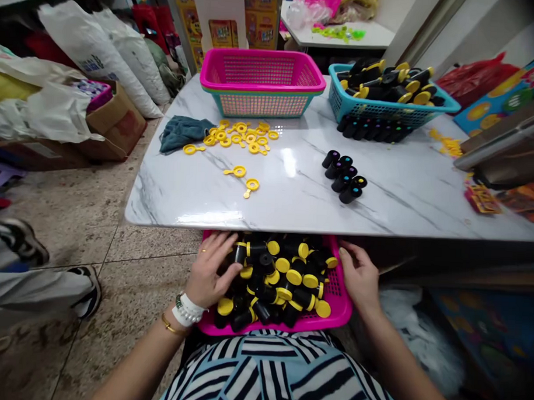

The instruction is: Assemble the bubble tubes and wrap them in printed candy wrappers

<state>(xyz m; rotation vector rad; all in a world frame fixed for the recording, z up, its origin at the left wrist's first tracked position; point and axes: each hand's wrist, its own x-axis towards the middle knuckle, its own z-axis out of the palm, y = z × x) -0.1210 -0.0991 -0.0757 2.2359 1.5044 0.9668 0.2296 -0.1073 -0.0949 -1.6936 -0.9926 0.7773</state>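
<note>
Clock centred on the view, twelve at the top; for the hands, on the lap basket's own dial.

Lap basket [342, 320]: bright pink, at six o'clock, against patterned clothing [282, 372], far end beneath the table edge. Contents: many capped containers [294, 277], black with yellow caps, heaped at all angles.

Left hand [214, 268]: at ten o'clock on the basket dial, over the rim. Thumb well apart from extended fingers, with one black container [239, 253] between. Pinched or merely beside: cannot tell. At the wrist: white band and beads [186, 311], gold-coloured bangle [170, 325].

Right hand [358, 276]: at two o'clock on the same dial, fingertips at the outer rim, thumb near fingers in a narrow gap. Firmness of hold on the rim: cannot tell.

Table [293, 214]: white, marbled. At twelve, stacked baskets [262, 88], pink over turquoise. At two, blue basket [386, 111], piled with more black-and-yellow containers; row of black containers [374, 129] along its near side. Between two and three, small cluster of black containers [344, 178], coloured dots on the ends. At eleven, heap of yellow ring pieces [241, 129]; two loose yellow rings [252, 185] at ten. Also at ten, blue-grey cloth [184, 134], beside the heap.

Floor, eight o'clock: another person's shoes [88, 290] and pale trouser legs [31, 294].
</note>
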